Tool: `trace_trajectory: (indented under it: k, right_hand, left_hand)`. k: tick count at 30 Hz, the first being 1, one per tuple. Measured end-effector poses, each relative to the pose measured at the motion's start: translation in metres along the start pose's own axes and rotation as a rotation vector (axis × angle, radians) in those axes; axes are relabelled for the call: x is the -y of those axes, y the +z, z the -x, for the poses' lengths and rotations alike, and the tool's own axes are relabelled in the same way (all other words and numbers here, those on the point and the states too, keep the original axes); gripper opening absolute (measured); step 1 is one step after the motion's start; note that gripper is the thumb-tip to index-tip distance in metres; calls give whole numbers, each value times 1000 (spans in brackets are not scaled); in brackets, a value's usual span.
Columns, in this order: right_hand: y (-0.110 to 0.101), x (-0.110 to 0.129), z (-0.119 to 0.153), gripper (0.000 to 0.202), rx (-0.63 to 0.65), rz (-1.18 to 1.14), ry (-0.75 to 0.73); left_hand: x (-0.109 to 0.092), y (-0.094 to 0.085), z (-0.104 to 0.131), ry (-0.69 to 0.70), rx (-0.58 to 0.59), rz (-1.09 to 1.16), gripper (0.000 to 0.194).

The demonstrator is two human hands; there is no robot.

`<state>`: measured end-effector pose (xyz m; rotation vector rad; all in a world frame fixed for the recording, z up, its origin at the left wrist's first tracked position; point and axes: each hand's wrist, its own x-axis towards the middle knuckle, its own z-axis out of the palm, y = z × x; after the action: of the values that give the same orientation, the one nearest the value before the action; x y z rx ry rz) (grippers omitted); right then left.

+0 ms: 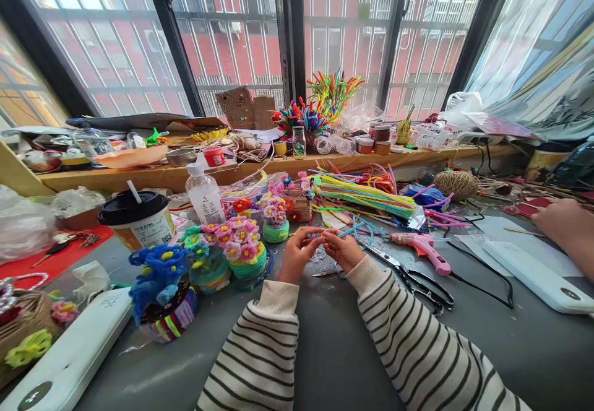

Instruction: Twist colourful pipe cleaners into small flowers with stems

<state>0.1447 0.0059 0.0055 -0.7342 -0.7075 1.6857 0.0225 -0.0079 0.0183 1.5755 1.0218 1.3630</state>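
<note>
My left hand (pixel 298 254) and my right hand (pixel 343 250) meet above the grey table, fingertips pinched together. Between them is a small blue pipe cleaner (pixel 316 236), with a hint of pink; its shape is mostly hidden by the fingers. Just beyond my right hand lie loose light-blue pipe cleaners (pixel 369 228). To the left of my left hand stand pots of pipe-cleaner flowers: pink ones (pixel 241 241), a small lilac one (pixel 275 213) and a blue one (pixel 160 275). Large scissors (pixel 417 284) lie open-handled to the right of my right hand, beside a pink glue gun (pixel 429 253).
A bundle of yellow and green pipe cleaners (pixel 366 194) lies behind my hands. A lidded cup (pixel 139 218) and clear bottle (pixel 205 195) stand left. White oblong devices (pixel 69 349) flank both sides. Another person's hand (pixel 563 228) reaches in at right. The glue gun's black cord (pixel 510 293) loops there.
</note>
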Motion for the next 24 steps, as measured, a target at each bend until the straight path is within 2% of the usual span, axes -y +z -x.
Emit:
trace_trajectory:
  k: [8, 16, 22, 24]
  right_hand:
    - [-2, 0, -2, 22, -7, -35, -23]
    - [0, 3, 0, 21, 2, -55, -1]
    - [-2, 3, -2, 19, -34, -57, 24]
    - [-2, 3, -2, 18, -33, -61, 26]
  left_hand:
    - [3, 0, -1, 40, 29, -16, 23]
    - [5, 3, -1, -96, 79, 92, 23]
    - [5, 6, 1, -51, 31, 13, 18]
    - [5, 7, 1, -49, -53, -33, 18]
